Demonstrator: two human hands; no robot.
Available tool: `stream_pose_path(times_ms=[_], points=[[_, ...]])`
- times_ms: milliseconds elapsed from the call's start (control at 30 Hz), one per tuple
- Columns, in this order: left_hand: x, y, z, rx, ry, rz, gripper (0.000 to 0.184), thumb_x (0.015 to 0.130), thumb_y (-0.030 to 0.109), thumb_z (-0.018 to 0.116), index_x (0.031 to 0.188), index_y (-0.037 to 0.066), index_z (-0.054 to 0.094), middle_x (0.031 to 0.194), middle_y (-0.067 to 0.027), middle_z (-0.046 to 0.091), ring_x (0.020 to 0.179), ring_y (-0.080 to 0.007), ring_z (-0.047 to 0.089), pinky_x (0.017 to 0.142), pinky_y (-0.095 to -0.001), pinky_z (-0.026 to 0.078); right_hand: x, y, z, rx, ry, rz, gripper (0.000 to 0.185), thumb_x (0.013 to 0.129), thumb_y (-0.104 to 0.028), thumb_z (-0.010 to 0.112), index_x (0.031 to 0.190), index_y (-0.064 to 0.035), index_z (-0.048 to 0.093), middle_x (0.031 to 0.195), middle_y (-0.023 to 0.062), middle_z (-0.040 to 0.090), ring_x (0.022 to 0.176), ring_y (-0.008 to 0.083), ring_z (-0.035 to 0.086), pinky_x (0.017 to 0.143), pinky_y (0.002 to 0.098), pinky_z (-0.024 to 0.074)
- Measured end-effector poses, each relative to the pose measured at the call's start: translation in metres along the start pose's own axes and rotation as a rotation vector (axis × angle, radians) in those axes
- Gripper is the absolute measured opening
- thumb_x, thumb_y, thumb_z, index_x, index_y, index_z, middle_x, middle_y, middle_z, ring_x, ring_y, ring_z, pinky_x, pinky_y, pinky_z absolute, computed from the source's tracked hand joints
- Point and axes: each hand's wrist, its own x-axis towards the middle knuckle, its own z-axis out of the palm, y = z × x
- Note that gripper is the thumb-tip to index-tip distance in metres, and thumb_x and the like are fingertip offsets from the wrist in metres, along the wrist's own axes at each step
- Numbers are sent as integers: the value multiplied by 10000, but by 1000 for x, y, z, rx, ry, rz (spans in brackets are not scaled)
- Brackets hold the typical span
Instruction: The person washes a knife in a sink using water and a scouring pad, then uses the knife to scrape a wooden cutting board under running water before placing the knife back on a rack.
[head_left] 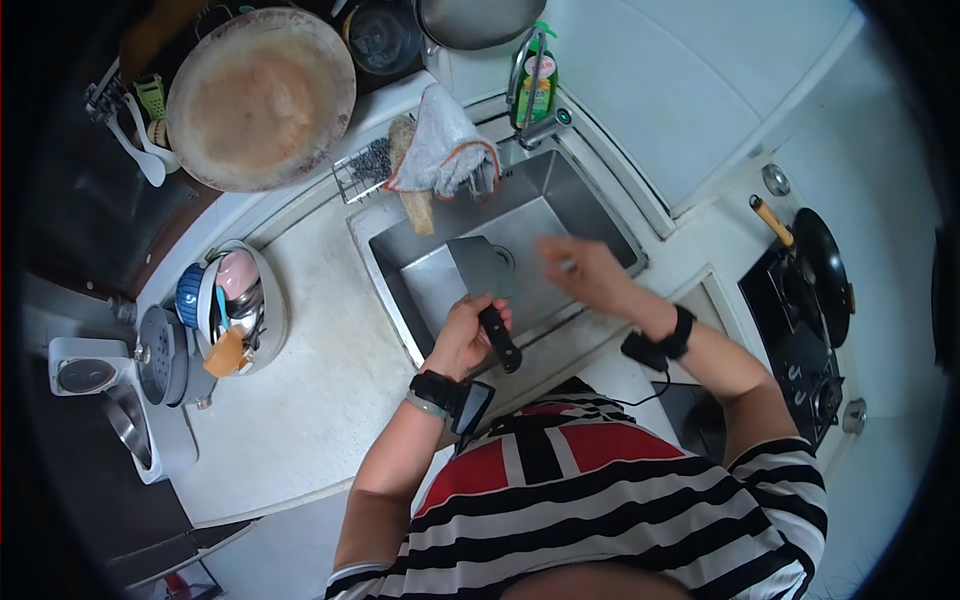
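Observation:
In the head view, my left hand [465, 335] is closed on a cleaver where the blade meets the black handle. The cleaver [482, 268] is held over the near side of the steel sink [420, 285], its wide grey blade pointing away from me and the handle toward me. My right hand [582, 274] hovers above the sink, right of the blade and apart from it. Its fingers are blurred by motion but look spread, and I see nothing in them.
A faucet [545, 128] and a green soap bottle [537, 88] stand behind the sink. A grey cloth [440, 145] hangs at its back-left edge. Left on the counter is a tub [275, 310] of bowls and utensils; at right, a wok [825, 270] sits on the stove.

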Motion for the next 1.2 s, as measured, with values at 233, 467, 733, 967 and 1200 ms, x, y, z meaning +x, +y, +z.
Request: stream_pose_path(times_ms=[233,467,733,967,1200], points=[[19,8,-4,-133,72,81,90,939,104,534,982,46,481,796,-93,558,585,-127,505,500,-266,450,207,178,37,193,309,258,440,920,-245,568,1298,-30,497,1218,216,584,1077,313,600,917,377,465],[28,2,24,-240,98,161,76,944,111,547,948,70,483,758,-61,544,562,-111,473,490,-243,404,271,195,59,1089,68,574,415,961,-286,481,1320,-78,488,1266,116,550,1194,261,511,961,398,403],[75,-5,29,-278,122,183,147,968,153,521,884,39,480,762,-52,523,578,-97,458,493,-223,400,246,167,31,1181,-60,563,440,950,-271,523,1352,-108,454,1313,61,506,1263,229,435,1025,449,306],[148,18,5,-454,-23,-2,94,925,59,506,954,-30,497,816,-95,559,677,-165,553,596,-284,508,212,144,12,1052,-68,586,600,928,-333,574,1447,-136,347,1418,64,423,1326,199,350,1055,473,262],[165,49,10,-561,1,84,117,907,21,427,968,-24,517,850,-131,584,700,-256,604,665,-397,542,161,129,-22,746,-169,471,545,942,-279,569,1421,-94,389,1432,87,427,1314,215,398,1023,404,349]])
